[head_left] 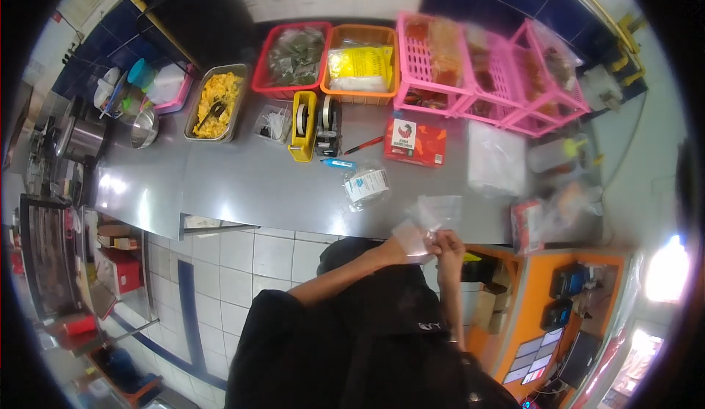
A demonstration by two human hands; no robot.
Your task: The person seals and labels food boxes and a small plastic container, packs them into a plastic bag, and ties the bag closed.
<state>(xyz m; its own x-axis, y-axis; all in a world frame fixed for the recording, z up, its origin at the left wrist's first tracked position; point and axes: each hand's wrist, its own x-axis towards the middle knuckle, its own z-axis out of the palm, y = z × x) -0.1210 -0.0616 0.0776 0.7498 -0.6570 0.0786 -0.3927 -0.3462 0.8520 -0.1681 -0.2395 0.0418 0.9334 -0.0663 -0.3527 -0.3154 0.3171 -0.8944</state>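
Near the front edge of the steel counter (294,200), both hands are at a clear plastic bag (438,212). My right hand (449,247) is closed on the bag, its fingers pinched together. My left hand (400,247) lies behind part of the plastic, so its fingers are mostly hidden. To the left of the hands, a small clear packet with a white label (367,183) rests on the counter. Beyond it are a blue marker (338,164), a red pen (364,145) and a red box (418,142).
Yellow (302,134) and black (328,134) tape dispensers stand mid-counter. Red (279,89), orange (360,99) and pink (470,100) baskets line the back. A metal tray of yellow food (219,104) is left; white plastic bags (496,158) and a red packet (526,227) are right.
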